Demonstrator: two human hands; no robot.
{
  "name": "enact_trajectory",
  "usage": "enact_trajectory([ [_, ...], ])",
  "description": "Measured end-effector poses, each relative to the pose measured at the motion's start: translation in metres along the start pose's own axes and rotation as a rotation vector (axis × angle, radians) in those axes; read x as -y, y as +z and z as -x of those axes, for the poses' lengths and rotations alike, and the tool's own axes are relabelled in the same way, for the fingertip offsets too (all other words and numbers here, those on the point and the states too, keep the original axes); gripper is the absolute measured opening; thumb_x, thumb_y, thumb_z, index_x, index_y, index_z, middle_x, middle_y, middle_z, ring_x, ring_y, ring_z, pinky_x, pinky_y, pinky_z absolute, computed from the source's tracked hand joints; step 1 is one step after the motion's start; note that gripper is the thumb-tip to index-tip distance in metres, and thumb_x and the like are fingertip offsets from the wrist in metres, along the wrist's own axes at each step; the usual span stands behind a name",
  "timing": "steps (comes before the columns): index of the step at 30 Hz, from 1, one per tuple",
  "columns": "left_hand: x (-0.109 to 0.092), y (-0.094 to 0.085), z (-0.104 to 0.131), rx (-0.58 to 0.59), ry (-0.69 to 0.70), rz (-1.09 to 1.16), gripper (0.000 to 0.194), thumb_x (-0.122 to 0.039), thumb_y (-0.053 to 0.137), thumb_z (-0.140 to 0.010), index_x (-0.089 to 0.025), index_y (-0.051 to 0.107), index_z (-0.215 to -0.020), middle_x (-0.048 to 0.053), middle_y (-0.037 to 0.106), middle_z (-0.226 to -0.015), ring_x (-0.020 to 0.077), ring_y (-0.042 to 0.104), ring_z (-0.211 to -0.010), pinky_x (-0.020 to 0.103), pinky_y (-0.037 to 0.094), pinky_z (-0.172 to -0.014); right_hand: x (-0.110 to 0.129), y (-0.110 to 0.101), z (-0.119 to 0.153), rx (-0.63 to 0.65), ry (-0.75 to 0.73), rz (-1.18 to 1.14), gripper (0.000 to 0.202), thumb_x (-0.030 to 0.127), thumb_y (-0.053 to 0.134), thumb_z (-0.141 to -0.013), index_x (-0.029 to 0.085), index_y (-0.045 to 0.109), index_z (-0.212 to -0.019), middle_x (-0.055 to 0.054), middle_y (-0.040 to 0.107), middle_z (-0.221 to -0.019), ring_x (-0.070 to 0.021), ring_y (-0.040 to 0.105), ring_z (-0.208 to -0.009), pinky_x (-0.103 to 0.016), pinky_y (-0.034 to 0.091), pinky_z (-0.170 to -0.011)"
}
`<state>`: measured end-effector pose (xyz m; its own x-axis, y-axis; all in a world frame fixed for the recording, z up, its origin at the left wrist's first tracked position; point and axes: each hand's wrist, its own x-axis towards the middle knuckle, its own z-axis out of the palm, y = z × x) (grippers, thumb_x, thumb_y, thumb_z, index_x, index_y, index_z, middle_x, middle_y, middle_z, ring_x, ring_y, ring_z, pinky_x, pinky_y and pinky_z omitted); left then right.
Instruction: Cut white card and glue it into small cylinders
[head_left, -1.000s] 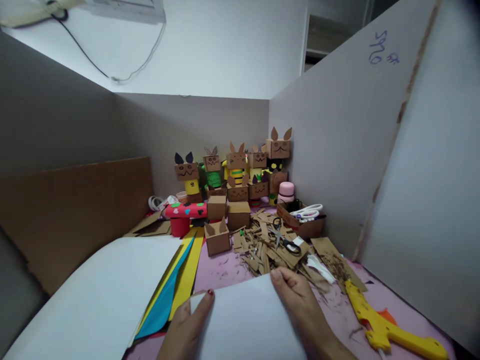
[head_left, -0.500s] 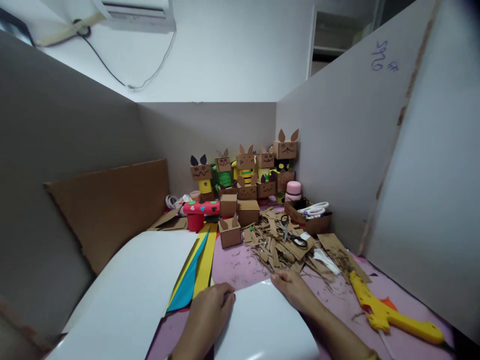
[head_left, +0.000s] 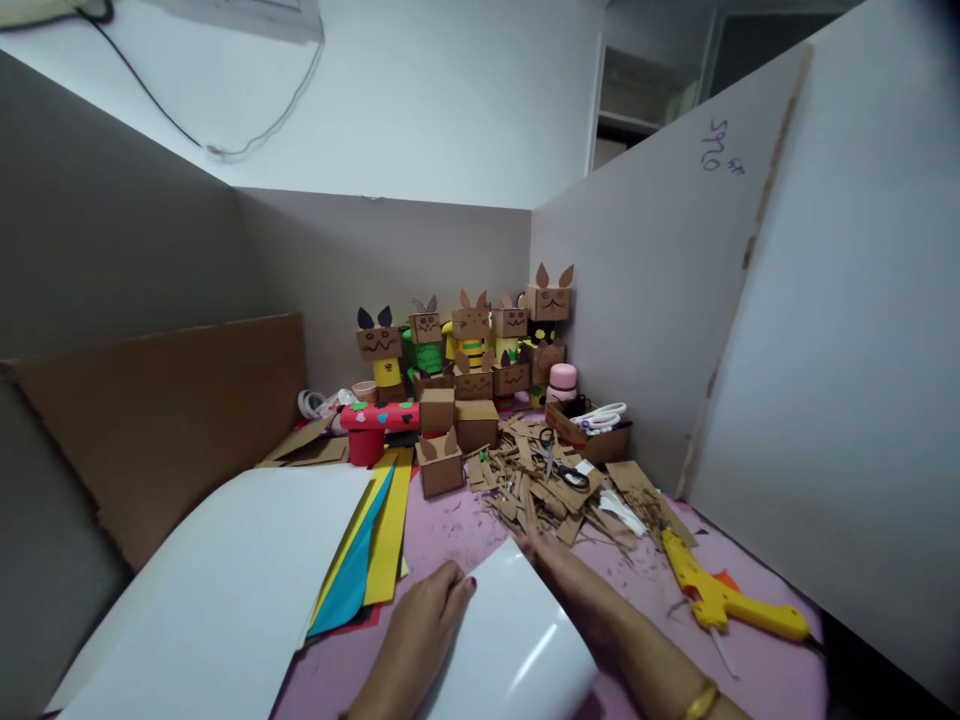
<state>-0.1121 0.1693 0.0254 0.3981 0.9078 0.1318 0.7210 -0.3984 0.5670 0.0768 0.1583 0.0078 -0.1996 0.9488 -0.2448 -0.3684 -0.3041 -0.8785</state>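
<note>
A glossy white sheet of paper (head_left: 517, 640) is bowed upward between my hands, one corner pointing away from me. My left hand (head_left: 424, 625) pinches its left edge, thumb on top. Along the right edge, close to the far corner, my right hand (head_left: 562, 580) holds the sheet from the side, its fingers partly hidden behind the paper. To the left lies a larger white sheet (head_left: 217, 560), beside yellow (head_left: 390, 545) and blue paper (head_left: 352, 590). Beyond my right hand is a heap of cardboard scraps (head_left: 525, 485) with scissors (head_left: 574, 476) on it.
A yellow glue gun (head_left: 720, 595) lies at the right. Small cardboard boxes (head_left: 441, 468) and a red tube piece (head_left: 367, 445) stand ahead, before several cardboard animal figures (head_left: 471, 325). A box with a white cord (head_left: 600, 430) sits by the right partition (head_left: 637, 320).
The white sheet has turned and curved more, its far corner now pointing up between my hands. My right hand has slid down its right side. The view has swung slightly to the right.
</note>
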Motion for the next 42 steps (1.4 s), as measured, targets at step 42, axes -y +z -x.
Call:
enact_trajectory([
  [42,-0.015,0.001,0.016,-0.228,-0.328,1.156,0.031,-0.044,0.061,-0.076,-0.016,0.055,-0.087,0.008,0.070,-0.080,0.0237,0.067,-0.072,0.030,0.049,-0.061,0.006,-0.002,0.020,-0.358,-0.333,0.394,0.047,0.066,0.050,-0.074,0.020,0.059,-0.074,-0.001,0.064,-0.071,-0.0217,0.056,-0.072,-0.027,0.044,-0.064],
])
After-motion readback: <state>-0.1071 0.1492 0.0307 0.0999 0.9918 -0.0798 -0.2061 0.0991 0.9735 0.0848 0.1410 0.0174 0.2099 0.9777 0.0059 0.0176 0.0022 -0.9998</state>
